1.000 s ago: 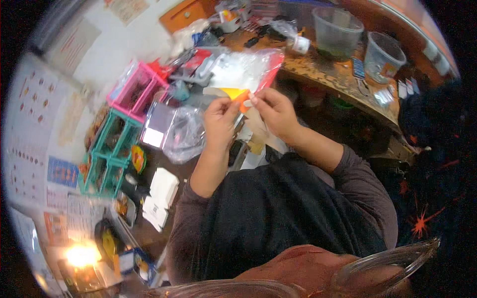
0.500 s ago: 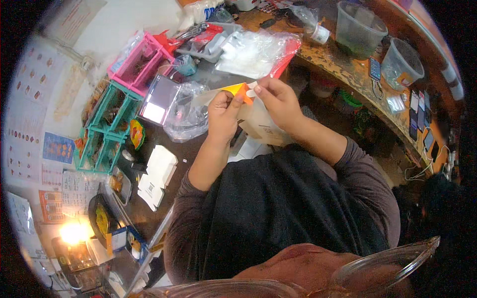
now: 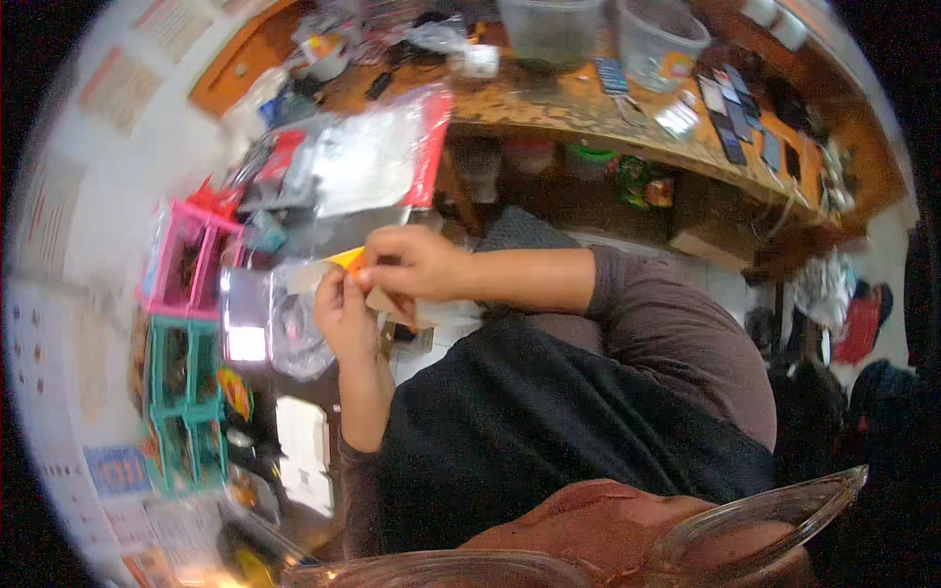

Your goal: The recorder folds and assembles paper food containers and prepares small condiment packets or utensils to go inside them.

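Both my hands are pinched together on a small cardboard carton [image 3: 345, 258] with yellow and orange faces and pale inner sides. My left hand [image 3: 345, 316] grips its near left part, fingers bent. From the right, my right hand [image 3: 417, 263] closes its fingertips on the orange part and hides much of the carton. Just left of the hands, a clear plastic bag [image 3: 297, 333] lies crumpled on the dark table. Nearer me on that table is an unfolded white carton [image 3: 304, 456].
Pink [image 3: 181, 257] and teal [image 3: 184, 367] baskets line the left wall beside a flat silvery device [image 3: 245, 318]. Ahead are clear plastic packets with a red edge [image 3: 377, 157]. A worn wooden counter [image 3: 534, 98] curves along the far side, bearing clear tubs [image 3: 662, 44] and several phones [image 3: 720, 118].
The view has swung to the right, so hands and table things appear farther left. My right hand has come over the carton, closer to my left, and the carton is more covered.
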{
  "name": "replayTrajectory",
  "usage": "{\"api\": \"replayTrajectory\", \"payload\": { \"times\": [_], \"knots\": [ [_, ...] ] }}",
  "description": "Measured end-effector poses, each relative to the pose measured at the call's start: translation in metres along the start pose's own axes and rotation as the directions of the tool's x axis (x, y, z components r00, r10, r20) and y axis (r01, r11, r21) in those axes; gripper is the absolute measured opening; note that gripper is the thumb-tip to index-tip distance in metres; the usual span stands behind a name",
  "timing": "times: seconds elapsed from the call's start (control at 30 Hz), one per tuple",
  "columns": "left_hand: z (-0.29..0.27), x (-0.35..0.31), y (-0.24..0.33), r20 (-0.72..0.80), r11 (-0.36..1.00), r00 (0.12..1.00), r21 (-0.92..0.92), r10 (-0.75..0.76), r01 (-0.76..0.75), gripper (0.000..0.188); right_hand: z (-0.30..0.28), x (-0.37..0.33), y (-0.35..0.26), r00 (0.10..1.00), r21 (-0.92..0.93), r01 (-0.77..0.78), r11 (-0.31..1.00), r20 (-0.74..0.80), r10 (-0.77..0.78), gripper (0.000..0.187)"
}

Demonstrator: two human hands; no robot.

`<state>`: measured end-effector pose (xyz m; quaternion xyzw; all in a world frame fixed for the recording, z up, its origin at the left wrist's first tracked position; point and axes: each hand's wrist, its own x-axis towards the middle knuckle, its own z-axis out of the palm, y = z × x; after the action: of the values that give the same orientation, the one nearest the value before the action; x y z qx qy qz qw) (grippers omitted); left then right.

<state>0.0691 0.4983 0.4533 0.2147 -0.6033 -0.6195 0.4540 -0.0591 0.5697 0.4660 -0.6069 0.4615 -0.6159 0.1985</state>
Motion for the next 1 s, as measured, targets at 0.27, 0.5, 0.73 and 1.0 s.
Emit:
{"api": "replayTrajectory", "payload": {
  "times": [0.27, 0.5, 0.73, 1.0],
  "knots": [
    [-0.002, 0.012, -0.017, 0.285, 0.995, 0.954, -0.042, 0.096, -0.087, 0.009, 0.0, -0.009, 0.016, 0.979, -0.044, 0.132, 0.99, -0.153, -0.138, 0.029],
    [0.015, 0.018, -0.018, 0.272, 0.967, 0.961, 0.225, 0.056, -0.12, 0.022, -0.008, -0.013, 0.031, 0.935, -0.131, -0.018, 0.991, -0.354, -0.03, 0.019],
    [0.029, -0.031, 0.1, 0.888, 0.657, 0.457, 0.368, -0.04, -0.658, 0.031, -0.06, 0.02, 0.05, 0.926, -0.366, -0.019, 0.931, -0.356, -0.121, 0.027],
    [0.07, 0.011, 0.14, 0.874, -0.049, 0.444, 0.461, 0.198, -0.886, 0.025, -0.074, 0.046, -0.004, 0.984, -0.303, 0.162, 0.939, 0.123, -0.13, 0.031]
  ]
}}
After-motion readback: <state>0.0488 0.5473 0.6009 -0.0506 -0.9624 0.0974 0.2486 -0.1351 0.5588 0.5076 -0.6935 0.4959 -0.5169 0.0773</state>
